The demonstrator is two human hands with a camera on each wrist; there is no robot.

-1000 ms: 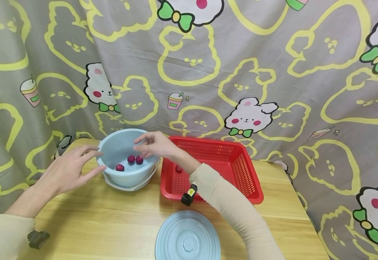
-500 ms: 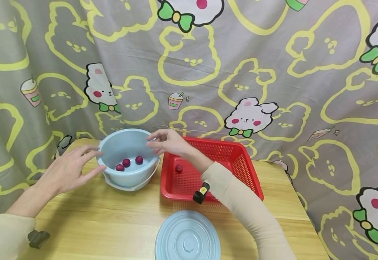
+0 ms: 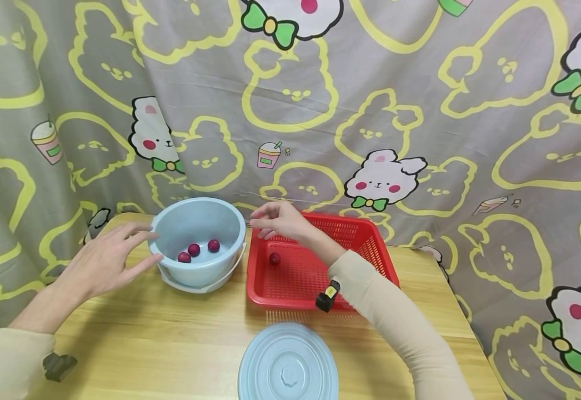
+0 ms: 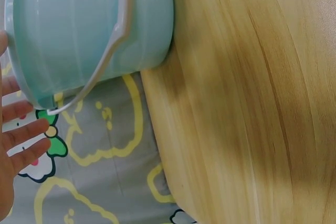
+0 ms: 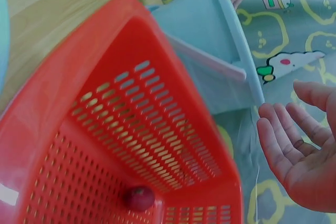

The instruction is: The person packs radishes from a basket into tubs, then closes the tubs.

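Cartoon bunny curtain point(image 3: 370, 111) hangs all along the back, and the wooden desk point(image 3: 170, 339) sits in front of it. My left hand point(image 3: 101, 263) has its fingers spread and relaxed, fingertips touching the outer wall of the smooth pale blue bucket point(image 3: 198, 275); three small round dark red plums point(image 3: 194, 250) lie inside it. My right hand point(image 3: 281, 220) hovers empty, palm open with the fingers loosely bent, over the near-left corner of the red perforated plastic basket point(image 3: 365, 266). One more plum point(image 3: 274, 258) sits on the basket floor just below that hand. A round blue lid point(image 3: 288, 364) lies flat on the desk, nearer to me than both hands.
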